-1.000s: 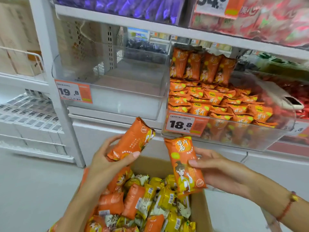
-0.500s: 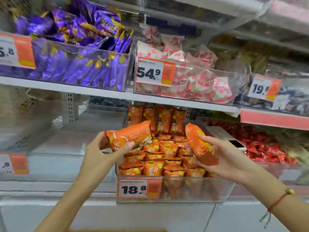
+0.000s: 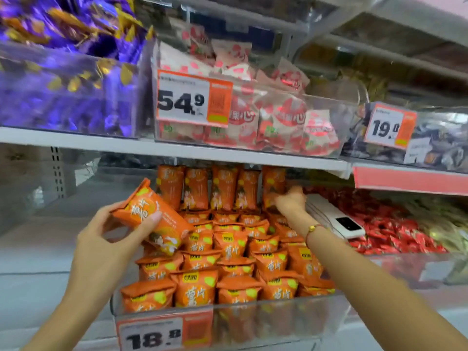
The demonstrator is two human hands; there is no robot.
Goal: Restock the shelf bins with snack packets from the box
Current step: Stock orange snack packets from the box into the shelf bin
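Right hand [image 3: 291, 201] has gone from mid-air to the bin's [image 3: 253, 306] back row, standing its packet [image 3: 272, 188] upright at the right end, grip curled round it. Left hand [image 3: 109, 239] still grips the other packet [image 3: 152, 219] over the front-left corner. Box is out of view now.

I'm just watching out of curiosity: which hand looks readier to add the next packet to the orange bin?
Probably the left hand: it holds an orange packet beside the bin. The right hand is at the back row.
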